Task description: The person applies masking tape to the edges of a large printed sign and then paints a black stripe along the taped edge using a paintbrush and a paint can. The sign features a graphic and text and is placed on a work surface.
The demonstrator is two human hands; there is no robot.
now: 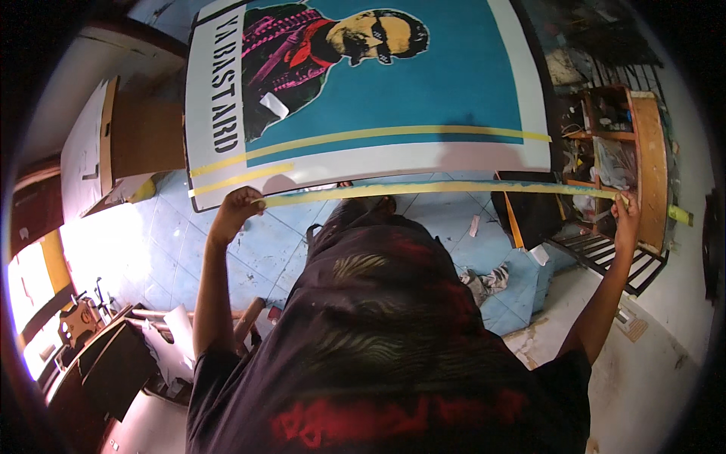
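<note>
A long strip of yellow masking tape [439, 188] stretches nearly straight between my two hands, bluish paint along part of its edge. My left hand [240, 204] pinches its left end, and my right hand [625, 210] pinches the right end. Just beyond the strip lies a large painted panel [469, 83] with a teal field, a white border and a stencilled figure in sunglasses and red scarf. A yellow tape strip [408, 133] runs along the lower edge of the teal. A shorter tape piece [249, 176] sits on the border's left part.
Shelves [643, 166] full of odds and ends stand at the right, beside a dark metal rack [612, 261]. A wooden cabinet [144, 129] is at the left. On the blue tiled floor [265, 257] lies a crumpled cloth [488, 281]. Boards and papers [170, 344] lean at the lower left.
</note>
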